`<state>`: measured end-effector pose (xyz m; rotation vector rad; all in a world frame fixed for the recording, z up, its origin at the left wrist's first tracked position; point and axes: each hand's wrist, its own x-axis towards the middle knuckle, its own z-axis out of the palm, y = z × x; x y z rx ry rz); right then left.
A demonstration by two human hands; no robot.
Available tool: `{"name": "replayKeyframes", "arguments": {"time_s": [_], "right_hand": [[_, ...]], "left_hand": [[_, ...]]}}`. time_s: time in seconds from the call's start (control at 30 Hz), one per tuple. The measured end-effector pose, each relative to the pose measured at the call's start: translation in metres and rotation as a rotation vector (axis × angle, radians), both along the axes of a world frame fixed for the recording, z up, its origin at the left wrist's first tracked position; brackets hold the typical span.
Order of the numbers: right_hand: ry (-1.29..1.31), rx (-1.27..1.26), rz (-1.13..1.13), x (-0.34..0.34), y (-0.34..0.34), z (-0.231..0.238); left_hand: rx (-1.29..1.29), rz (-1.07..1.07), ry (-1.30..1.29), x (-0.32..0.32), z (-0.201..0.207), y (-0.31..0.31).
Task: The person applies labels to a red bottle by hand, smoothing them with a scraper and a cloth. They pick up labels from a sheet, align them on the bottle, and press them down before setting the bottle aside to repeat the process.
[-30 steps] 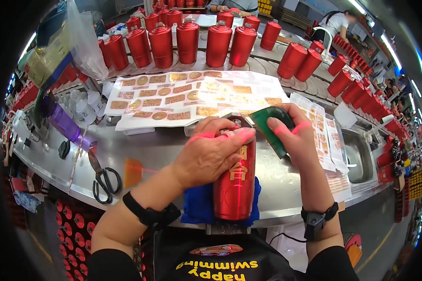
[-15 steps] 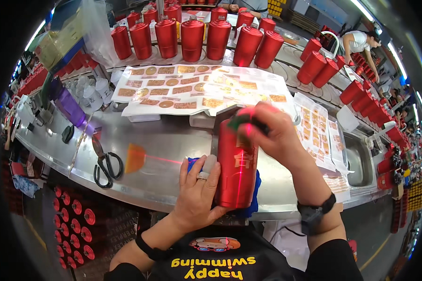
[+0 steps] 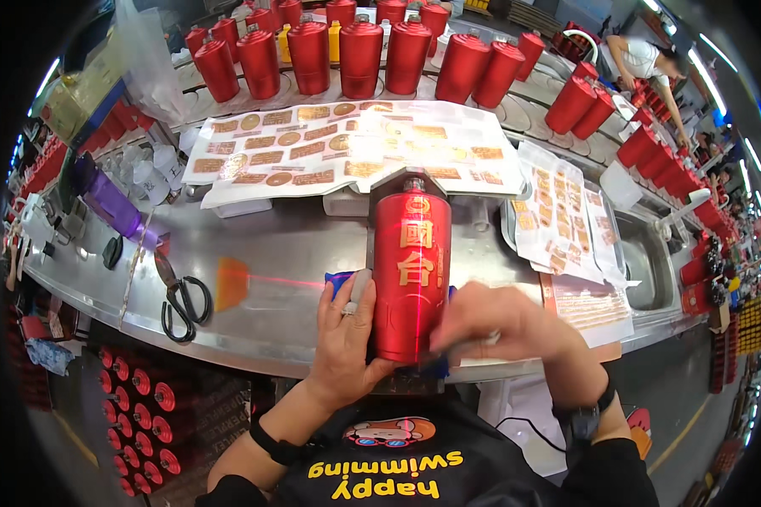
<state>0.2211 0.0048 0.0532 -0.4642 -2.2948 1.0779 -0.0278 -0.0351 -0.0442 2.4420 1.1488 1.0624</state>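
A red bottle [image 3: 409,308] with gold lettering lies in a dark cradle [image 3: 437,188], its neck pointing away from me. A red light line runs down its front. My left hand [image 3: 336,342] grips its left side near the base, thumb at the bottom, with a pale cover on one fingertip and a ring on a finger. Blue cloth [image 3: 336,282] shows beyond those fingers. Beside the bottle's lower right, my right hand [image 3: 511,325] is blurred, its fingers closed around a small dark item that is too smeared to name.
Sheets of gold labels [image 3: 283,156] lie beyond the bottle, more label sheets [image 3: 558,203] on a tray at right. Scissors [image 3: 180,300] and an orange scraper-like piece [image 3: 231,283] rest at left. Red bottles [image 3: 311,59] line the conveyor; a sink [image 3: 647,253] sits at right. A person [image 3: 638,63] works beyond.
My right hand has moved from the bottle's upper part down to its lower right side, uncovering the neck and gold lettering. My left hand stays at the bottle's left side. The view has shifted slightly.
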Motion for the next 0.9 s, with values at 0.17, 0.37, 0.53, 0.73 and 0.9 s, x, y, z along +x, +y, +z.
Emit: {"name": "replayKeyframes", "arguments": {"time_s": [0.17,0.37,0.53,0.73,0.9], "right_hand": [[0.06,0.442,-0.831,0.01,0.027,-0.037],[0.039,-0.179,-0.489,0.022,-0.035,-0.023],[0.193,-0.233,-0.905,0.038,-0.037,-0.03],[-0.131,0.351,-0.962,0.101,0.045,-0.025],[-0.797,0.239,-1.151,0.139,0.175,-0.047]], "left_hand": [[-0.051,-0.044,-0.035,0.004,0.001,0.008],[0.089,-0.224,0.064,-0.009,0.019,0.021],[0.194,-0.345,0.237,0.013,0.073,0.116],[0.219,-0.466,0.259,0.027,0.066,0.08],[0.136,-0.416,0.089,0.016,0.056,0.049]]}}
